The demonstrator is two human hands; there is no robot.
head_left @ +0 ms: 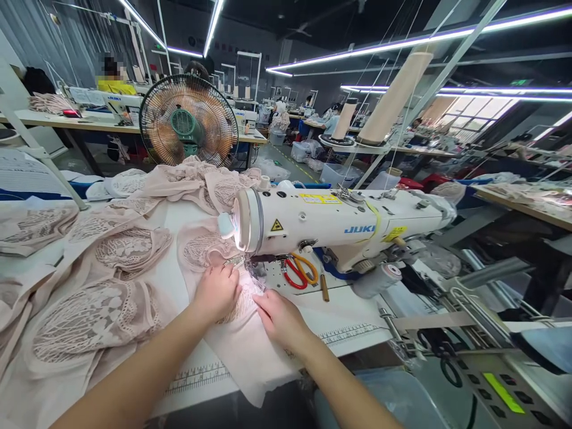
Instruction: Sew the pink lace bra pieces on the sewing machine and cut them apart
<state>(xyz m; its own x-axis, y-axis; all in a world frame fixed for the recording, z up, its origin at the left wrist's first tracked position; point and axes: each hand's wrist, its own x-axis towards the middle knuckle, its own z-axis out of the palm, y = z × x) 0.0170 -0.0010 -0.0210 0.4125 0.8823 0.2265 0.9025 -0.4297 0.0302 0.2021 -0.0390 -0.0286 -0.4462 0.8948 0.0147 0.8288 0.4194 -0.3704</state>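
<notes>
My left hand [217, 291] lies flat, fingers stretched, on a pale pink lace fabric piece [250, 351] just left of the needle area of a white Juki sewing machine [330, 223]. My right hand [279, 316] presses down on the same fabric from the right, fingers together and pointing toward the presser foot [254, 271]. The fabric hangs over the table's front edge. The fingertips of both hands rest close to the lit needle area.
Several pink lace pieces [89, 280] are spread over the left of the table. Red and orange scissors [300, 271] lie behind the needle. A standing fan [188, 122] is at the back. Thread cones [393, 98] stand right. Other people work at distant tables.
</notes>
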